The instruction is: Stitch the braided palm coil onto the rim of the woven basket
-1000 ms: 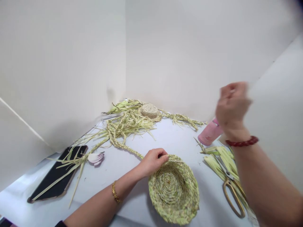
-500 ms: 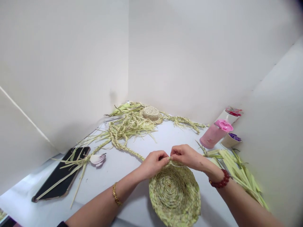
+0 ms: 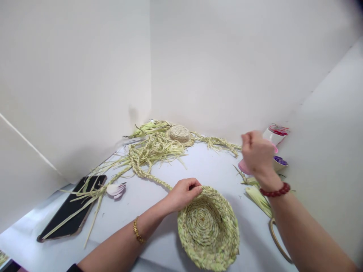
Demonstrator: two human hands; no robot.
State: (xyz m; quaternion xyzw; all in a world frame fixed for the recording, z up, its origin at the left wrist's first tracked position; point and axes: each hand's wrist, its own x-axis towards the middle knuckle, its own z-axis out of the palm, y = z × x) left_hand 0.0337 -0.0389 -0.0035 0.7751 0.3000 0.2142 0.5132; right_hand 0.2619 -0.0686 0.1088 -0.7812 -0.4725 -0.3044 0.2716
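A round basket [image 3: 208, 230] of coiled, braided straw tilts its open side towards me at the front of the table. With thumb and fingers, my left hand [image 3: 185, 194] pinches its far rim, where a long straw braid [image 3: 159, 182] runs off to the left. My right hand [image 3: 259, 155] is raised away from the basket, in front of the pink container [image 3: 244, 167]. Its fingers are curled closed; whatever they may hold is too small or blurred to make out.
At the back lie a heap of straw braids [image 3: 159, 149] and a small straw hat [image 3: 180, 133]. A black tablet [image 3: 70, 211] and a pale purple-tipped object [image 3: 116, 190] are on the left. Cups of red [image 3: 273, 136] and purple things [image 3: 279, 162] and green husks [image 3: 259, 200] stand or lie right.
My right hand has left the basket rim and swung up and right, partly covering the pink container. My left hand keeps its pinch. A curved tan loop now shows beside my right forearm.
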